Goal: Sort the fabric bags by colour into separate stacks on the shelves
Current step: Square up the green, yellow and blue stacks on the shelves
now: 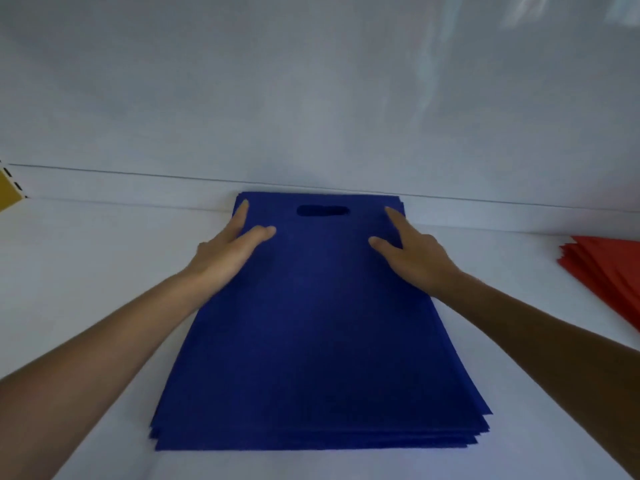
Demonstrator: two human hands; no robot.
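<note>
A stack of several dark blue fabric bags (318,334) lies flat on the white shelf (86,271), its cut-out handle slot toward the back wall. My left hand (230,249) rests flat on the stack's far left edge, fingers straight. My right hand (412,252) lies flat on the far right part of the top bag, fingers straight and spread. At the right edge of the view sits a stack of red fabric bags (609,271), partly cut off by the frame.
The white back wall (311,98) rises just behind the blue stack. A yellow upright with slots (8,192) shows at the far left edge. Bare white shelf surface lies on both sides of the blue stack.
</note>
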